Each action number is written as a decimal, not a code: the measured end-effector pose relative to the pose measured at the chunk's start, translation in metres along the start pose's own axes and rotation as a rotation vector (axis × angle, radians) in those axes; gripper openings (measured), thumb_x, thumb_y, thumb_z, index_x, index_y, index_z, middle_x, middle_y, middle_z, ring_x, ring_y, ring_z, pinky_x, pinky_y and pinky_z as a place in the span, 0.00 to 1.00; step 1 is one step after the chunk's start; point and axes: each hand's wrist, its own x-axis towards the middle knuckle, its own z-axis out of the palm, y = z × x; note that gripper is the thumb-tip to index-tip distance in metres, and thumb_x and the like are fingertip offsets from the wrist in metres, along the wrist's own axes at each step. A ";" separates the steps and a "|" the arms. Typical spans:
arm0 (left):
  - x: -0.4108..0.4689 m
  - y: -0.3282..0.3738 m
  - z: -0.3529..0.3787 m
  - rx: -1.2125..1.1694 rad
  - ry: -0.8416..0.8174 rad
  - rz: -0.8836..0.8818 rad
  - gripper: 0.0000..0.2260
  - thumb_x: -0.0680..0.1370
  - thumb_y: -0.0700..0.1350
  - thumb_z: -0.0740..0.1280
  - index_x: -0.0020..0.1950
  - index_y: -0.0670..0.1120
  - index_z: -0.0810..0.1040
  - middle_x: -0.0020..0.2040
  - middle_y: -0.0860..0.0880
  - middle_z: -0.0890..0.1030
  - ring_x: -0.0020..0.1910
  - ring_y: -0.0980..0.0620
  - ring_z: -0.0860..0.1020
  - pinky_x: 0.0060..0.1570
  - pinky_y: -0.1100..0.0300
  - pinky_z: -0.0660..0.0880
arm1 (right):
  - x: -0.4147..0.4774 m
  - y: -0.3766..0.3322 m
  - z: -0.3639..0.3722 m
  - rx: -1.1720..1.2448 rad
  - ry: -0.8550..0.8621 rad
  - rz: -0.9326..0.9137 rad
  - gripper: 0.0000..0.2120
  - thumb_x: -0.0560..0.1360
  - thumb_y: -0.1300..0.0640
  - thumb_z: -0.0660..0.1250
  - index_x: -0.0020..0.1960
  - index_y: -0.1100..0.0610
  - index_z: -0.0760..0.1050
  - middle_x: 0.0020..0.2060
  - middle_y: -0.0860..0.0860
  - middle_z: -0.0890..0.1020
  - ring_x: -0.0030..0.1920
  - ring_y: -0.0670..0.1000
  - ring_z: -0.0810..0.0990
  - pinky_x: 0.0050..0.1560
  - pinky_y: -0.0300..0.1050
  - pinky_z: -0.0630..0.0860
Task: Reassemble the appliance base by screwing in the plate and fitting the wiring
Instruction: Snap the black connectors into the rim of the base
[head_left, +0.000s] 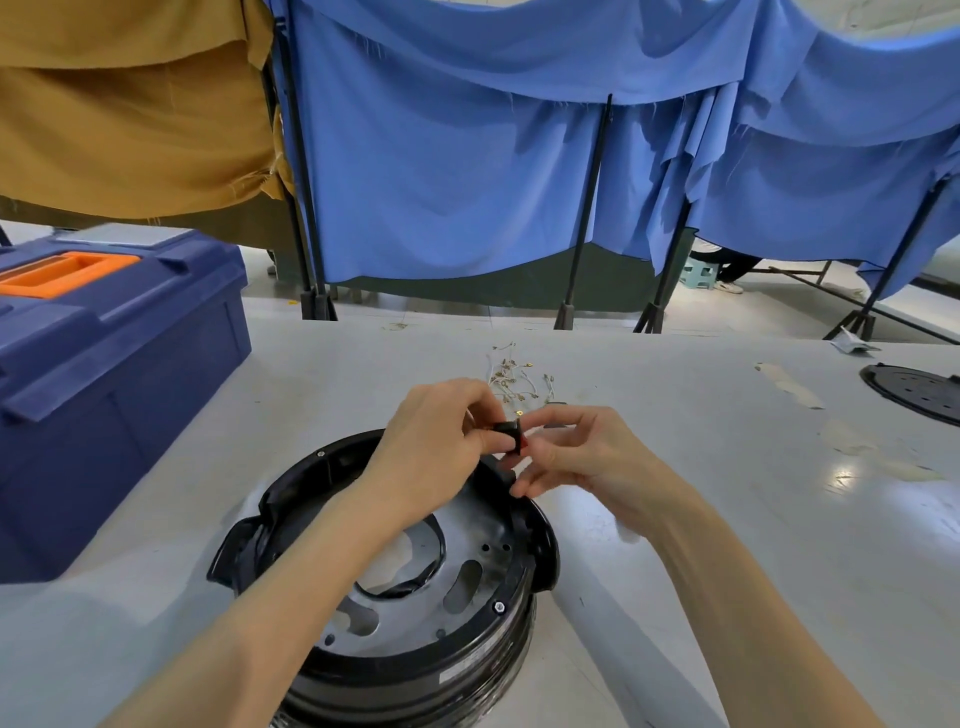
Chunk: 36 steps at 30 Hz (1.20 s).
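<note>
The round black appliance base (415, 670) lies flat on the white bench (727, 493), close to the person, its open side up. Inside its rim sits a grey metal plate (467, 545) with slots and holes, and a screw head (500, 606) shows on the near right rim.

Just above the far edge of the base, both hands meet around a small black part (505, 432) with a red face. The left hand (431, 436) reaches across the base, fingers curled, its grip clamped on the black body of the part. The right hand (576, 452) comes in from the right, wrist raised. Its thumb and forefinger close together on the red side, and the other fingers curl down toward the rim.

Beyond the hands lies a loose tangle of thin wires (514, 379) with metal terminals. A blue toolbox (104, 364) with an orange handle stands on the left. A black disc (919, 389) lies at the far right edge, near strips of tape (789, 384). Behind the bench, blue cloth (467, 182) and mustard cloth (130, 104) hang from dark stands over a pale floor.
</note>
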 end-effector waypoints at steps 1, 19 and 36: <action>0.000 0.000 0.001 0.010 0.008 -0.003 0.06 0.71 0.43 0.76 0.40 0.51 0.81 0.37 0.57 0.81 0.40 0.56 0.78 0.43 0.61 0.74 | 0.001 -0.003 0.002 -0.084 0.047 -0.035 0.14 0.67 0.58 0.76 0.49 0.64 0.81 0.40 0.65 0.83 0.36 0.62 0.84 0.40 0.45 0.81; -0.020 -0.025 0.022 0.071 -0.243 -0.221 0.12 0.64 0.47 0.80 0.43 0.48 0.81 0.35 0.52 0.82 0.36 0.56 0.79 0.45 0.57 0.78 | -0.005 -0.005 -0.012 -0.660 0.063 0.066 0.07 0.67 0.68 0.75 0.40 0.60 0.80 0.35 0.54 0.85 0.37 0.53 0.85 0.38 0.41 0.79; -0.023 -0.032 0.035 -0.018 -0.156 -0.236 0.09 0.67 0.45 0.78 0.40 0.53 0.79 0.35 0.54 0.82 0.35 0.59 0.79 0.43 0.61 0.79 | -0.008 -0.007 -0.011 -0.535 0.029 0.041 0.08 0.66 0.71 0.76 0.40 0.65 0.79 0.30 0.53 0.84 0.33 0.50 0.84 0.37 0.35 0.77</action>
